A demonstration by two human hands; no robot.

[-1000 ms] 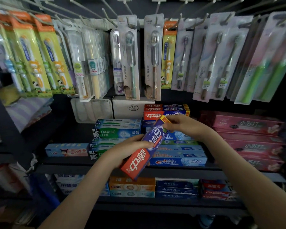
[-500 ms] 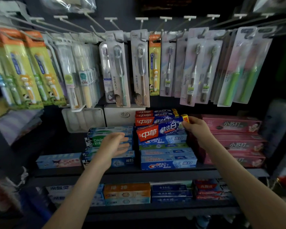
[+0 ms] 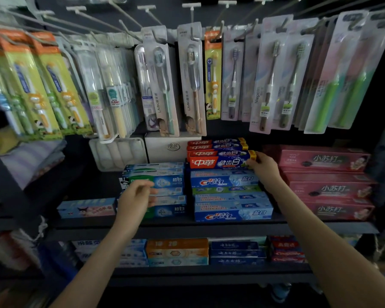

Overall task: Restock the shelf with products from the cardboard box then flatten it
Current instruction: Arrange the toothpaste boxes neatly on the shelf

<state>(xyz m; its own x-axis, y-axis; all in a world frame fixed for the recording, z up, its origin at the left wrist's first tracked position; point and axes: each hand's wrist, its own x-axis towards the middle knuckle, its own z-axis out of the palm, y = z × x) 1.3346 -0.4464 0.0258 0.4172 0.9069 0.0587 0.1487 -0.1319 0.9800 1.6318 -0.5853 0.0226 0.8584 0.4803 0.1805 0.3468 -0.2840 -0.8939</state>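
pinching with the right hand (image 3: 262, 168) the right end of the red-and-blue cardboard toothpaste carton (image 3: 218, 162) lying left-to-right atop the stack of blue boxes (image 3: 226, 197), empty left hand (image 3: 135, 199) loosely curled, farther off.

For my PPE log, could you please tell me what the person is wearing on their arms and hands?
Nothing visible: the left hand and right hand are ungloved, and both forearms are uncovered down to the picture's edge, with no sleeve, watch or bracelet. No ring shows.
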